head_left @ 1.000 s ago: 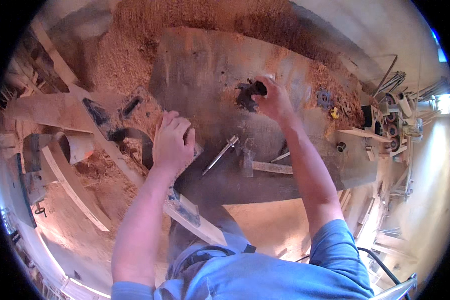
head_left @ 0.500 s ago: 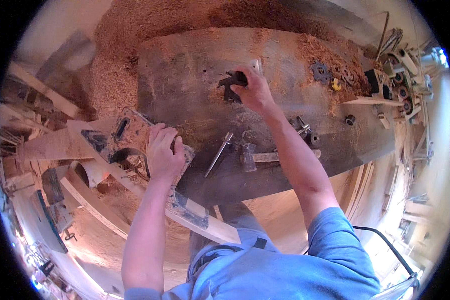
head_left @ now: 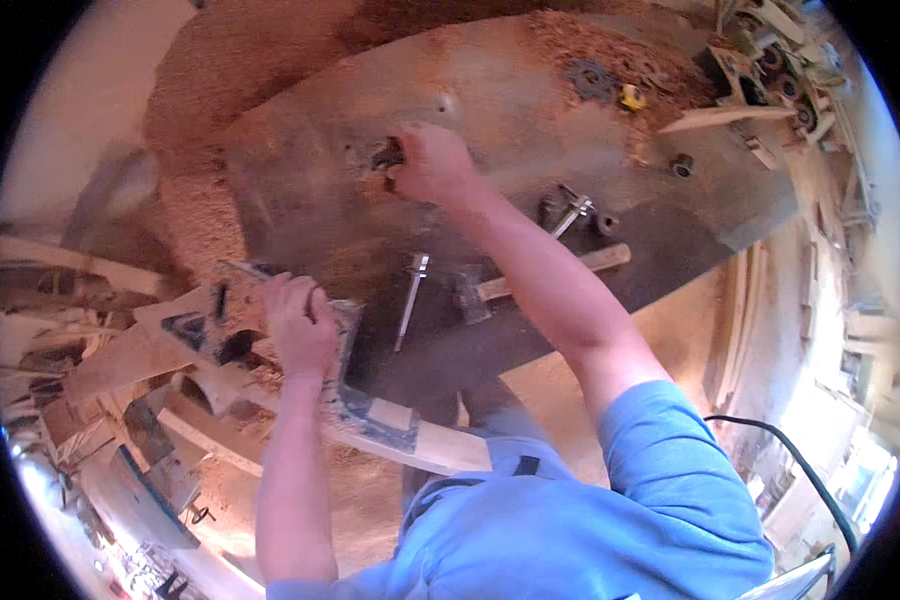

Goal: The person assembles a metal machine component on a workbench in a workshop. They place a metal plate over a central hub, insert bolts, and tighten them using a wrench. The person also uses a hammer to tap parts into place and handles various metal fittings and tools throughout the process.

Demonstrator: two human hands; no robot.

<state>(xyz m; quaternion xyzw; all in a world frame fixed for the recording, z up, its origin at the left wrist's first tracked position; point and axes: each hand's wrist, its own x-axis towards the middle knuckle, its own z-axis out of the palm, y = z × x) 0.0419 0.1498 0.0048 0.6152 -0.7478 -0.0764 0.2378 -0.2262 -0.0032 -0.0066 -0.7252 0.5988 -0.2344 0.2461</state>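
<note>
My right hand (head_left: 432,165) is closed round a dark metal toothed cutter (head_left: 384,158), holding it at the dark, dusty metal table (head_left: 310,190). The fingers cover much of the cutter, and blur hides whether it touches the surface. At the table's left front corner, my left hand (head_left: 302,325) has its fingers curled over the edge of a dusty, black-edged frame (head_left: 345,335). Between my arms lie a silver rod with a crosspiece (head_left: 410,300) and a hammer (head_left: 555,272) with a wooden handle. My right forearm passes over the table beside the hammer.
Beyond my right forearm lie another silver rod (head_left: 573,212), a dark ring (head_left: 607,224) and a second ring (head_left: 681,165). Farther back, a toothed disc (head_left: 590,80) and a small yellow object (head_left: 632,97) sit by reddish sawdust (head_left: 195,190). Wood pieces are stacked at left.
The whole view has shifted and turned, so the table's contents sit higher and more to the left. The cutter is now more hidden by my right hand; my left hand stays on the frame.
</note>
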